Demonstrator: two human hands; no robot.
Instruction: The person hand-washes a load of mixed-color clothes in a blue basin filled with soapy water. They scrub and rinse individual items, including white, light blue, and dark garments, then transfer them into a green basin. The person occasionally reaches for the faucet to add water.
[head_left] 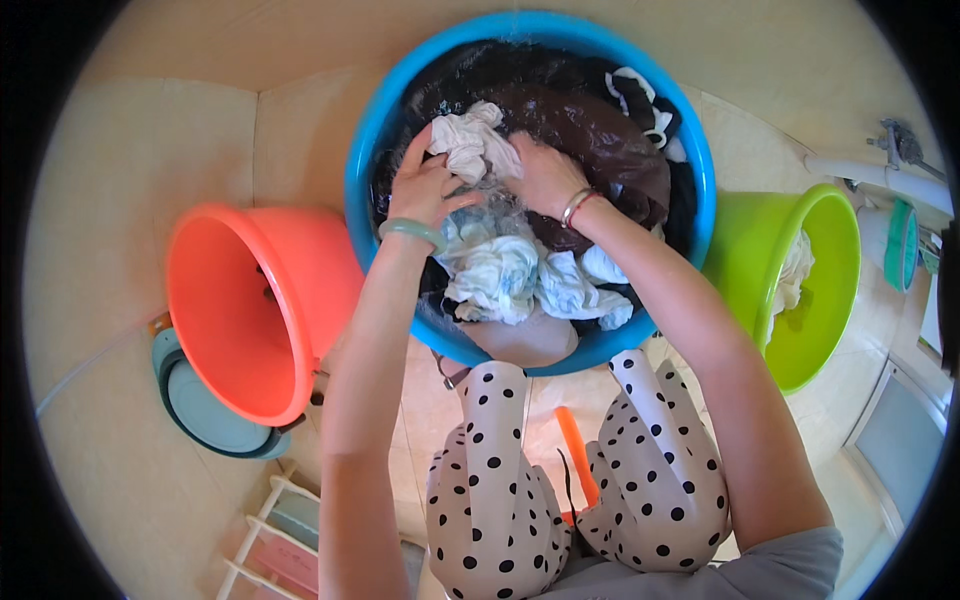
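Both my hands are in a large blue basin [362,130] filled with water and wet laundry. Between them a crumpled white cloth [462,143] rises above the water. My left hand [425,188], below a pale green bangle, grips its left side with bent fingers. On the other side my right hand [548,176], with a silver bracelet at the wrist, holds the cloth's edge, its fingertips partly hidden. Nearer me lie white and pale blue cloths [495,275] in a heap. Dark brown fabric [560,120] bulges from the water behind my right hand.
A tipped orange-red bucket [300,300] is left of the basin, beside a grey-green basin [215,405]. On the right, a tipped lime green bucket [835,290] contains white cloth [792,275]. A white rack [265,530] stands at lower left. My knees [495,450] are close to the basin.
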